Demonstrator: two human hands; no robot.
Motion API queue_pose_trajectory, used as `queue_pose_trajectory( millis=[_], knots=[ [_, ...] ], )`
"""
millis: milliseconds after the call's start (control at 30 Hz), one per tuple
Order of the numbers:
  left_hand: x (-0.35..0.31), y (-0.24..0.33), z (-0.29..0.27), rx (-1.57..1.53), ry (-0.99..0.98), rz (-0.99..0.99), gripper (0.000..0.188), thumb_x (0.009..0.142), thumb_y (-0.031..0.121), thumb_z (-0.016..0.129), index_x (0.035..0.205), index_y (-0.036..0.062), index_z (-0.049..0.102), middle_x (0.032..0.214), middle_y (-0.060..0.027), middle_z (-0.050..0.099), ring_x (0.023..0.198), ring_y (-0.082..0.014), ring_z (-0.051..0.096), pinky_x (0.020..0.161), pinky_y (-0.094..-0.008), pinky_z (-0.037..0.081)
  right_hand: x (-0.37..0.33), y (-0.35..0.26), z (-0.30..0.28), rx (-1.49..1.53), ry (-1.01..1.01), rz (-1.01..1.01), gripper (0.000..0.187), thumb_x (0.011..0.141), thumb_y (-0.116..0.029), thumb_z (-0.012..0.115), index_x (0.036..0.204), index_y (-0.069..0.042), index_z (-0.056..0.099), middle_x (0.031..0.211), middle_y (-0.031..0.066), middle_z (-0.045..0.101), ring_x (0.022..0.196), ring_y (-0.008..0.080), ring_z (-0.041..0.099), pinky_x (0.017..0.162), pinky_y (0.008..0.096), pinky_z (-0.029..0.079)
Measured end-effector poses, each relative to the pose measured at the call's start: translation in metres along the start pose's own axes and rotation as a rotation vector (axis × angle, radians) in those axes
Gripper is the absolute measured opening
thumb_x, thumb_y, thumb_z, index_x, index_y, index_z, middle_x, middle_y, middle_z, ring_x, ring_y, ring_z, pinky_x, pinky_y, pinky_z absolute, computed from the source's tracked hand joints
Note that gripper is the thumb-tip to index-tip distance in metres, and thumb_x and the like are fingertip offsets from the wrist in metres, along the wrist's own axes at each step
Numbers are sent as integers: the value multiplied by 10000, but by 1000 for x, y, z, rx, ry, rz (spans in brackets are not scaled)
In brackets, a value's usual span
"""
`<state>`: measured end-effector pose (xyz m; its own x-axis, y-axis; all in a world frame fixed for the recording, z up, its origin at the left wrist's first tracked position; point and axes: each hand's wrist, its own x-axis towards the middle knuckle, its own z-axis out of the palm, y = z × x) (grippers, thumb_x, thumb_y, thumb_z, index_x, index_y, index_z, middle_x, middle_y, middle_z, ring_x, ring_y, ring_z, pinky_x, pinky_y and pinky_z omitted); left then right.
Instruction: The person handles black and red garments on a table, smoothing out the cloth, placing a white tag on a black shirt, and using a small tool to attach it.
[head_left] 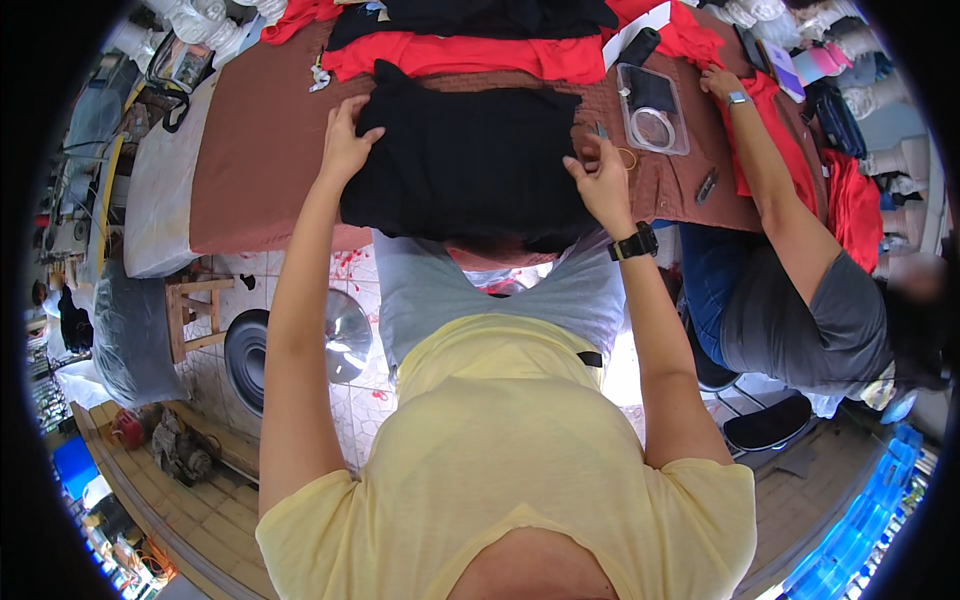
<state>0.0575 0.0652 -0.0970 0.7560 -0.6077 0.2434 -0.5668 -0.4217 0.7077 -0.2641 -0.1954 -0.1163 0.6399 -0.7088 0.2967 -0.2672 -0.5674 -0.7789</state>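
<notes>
Brown-covered worktop (pixel 255 160), cluttered room. Black cloth (pixel 465 160) at near edge, seemingly overhanging; could slide off if pulled. Left hand (pixel 346 147), thumb and fingers spread, touches cloth's left side. Right hand (pixel 602 182), at right side, apparently holds small snips (pixel 601 129); tip might snag fabric.

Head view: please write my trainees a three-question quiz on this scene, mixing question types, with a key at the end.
1. Multiple choice: which item is the person's left hand touching?
A) a red cloth
B) the black cloth
C) a clear plastic box

2. True or false: the clear plastic box lies to the left of the black cloth.

3. Fill in the blank: the person in the yellow shirt wears a black watch on the ____ wrist.

Key:
1. B
2. False; the clear plastic box lies to its right.
3. right
</notes>
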Motion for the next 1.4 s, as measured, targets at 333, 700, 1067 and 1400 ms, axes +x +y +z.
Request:
queue_pose_trajectory(
  millis=[333,700,1067,1400],
  knots=[
    [-46,-15,-28,348,94,27,479,877,48,694,1339,157,626,1371,-140,567,1266,-353,514,1045,-484,420,-8,-18,-3,48,-53,40,222,862,8,708,1079,10,662,904,134,663,692,213,637,645,346,512],
    [-21,118,131,18,28,362,420,896,178,735,1295,99,632,1349,-162,517,1210,-368,541,1015,-414,462,66,7,13,-670,-10,-418,271,744,20,683,1004,-50,648,1032,160,619,984,370,624,827,439,546],
    [20,109,160,-372,-60,121,110,920,99,705,956,18,640,896,-98,663,857,-227,664,791,-367,515,101,13,-55,-594,86,-377,319,735,62,674,1029,-33,591,1000,206,599,968,407,613,797,472,534],
    [-15,100,128,-603,448,178,88,1047,77,552,1041,22,484,854,-40,518,784,-124,516,745,-265,447,70,-8,-8,-171,-151,-460,345,807,76,612,1140,-11,636,1104,200,628,1046,424,598,910,481,496]
  ],
)
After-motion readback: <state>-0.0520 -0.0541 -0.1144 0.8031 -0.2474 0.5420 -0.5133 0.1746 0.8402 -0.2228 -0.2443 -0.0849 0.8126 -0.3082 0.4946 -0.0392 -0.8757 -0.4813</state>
